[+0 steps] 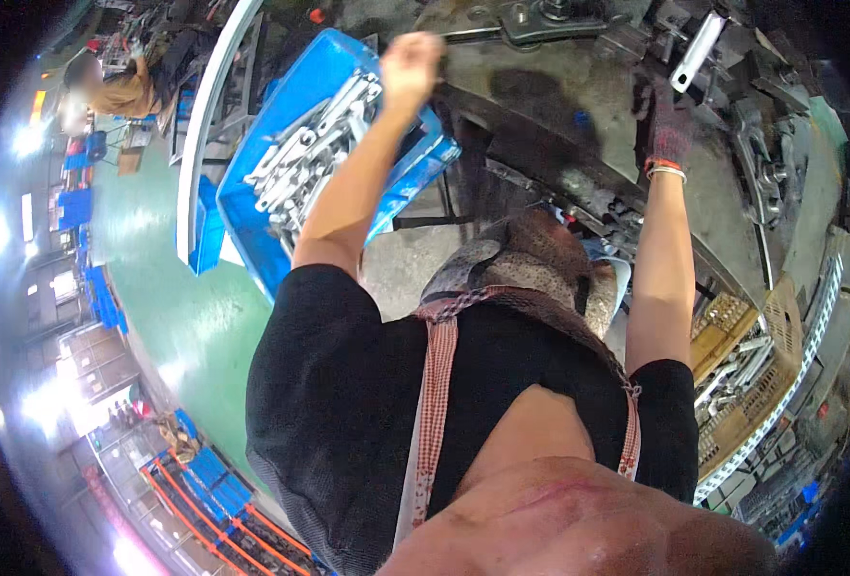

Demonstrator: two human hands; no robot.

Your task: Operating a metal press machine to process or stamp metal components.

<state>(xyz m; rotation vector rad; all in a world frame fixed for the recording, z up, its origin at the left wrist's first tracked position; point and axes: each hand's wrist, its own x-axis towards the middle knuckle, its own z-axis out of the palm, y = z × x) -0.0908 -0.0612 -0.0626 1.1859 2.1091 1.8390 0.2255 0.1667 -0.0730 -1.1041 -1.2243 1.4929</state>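
Blurring at the knuckles, the bare left hand (pixel 411 72) hangs near the far right corner of a blue rectangular plastic bin (pixel 321 63); its fingers look curled, their grip unreadable. The forearm hides some silver metal wrenches (pixel 300 144) heaped inside. Over the grey metal worktop (pixel 593 67), the dark-gloved right hand (pixel 670 134) meets a silver elongated metal tool (pixel 700 53); its fingers merge into shadow, so I cannot tell whether they pinch it.
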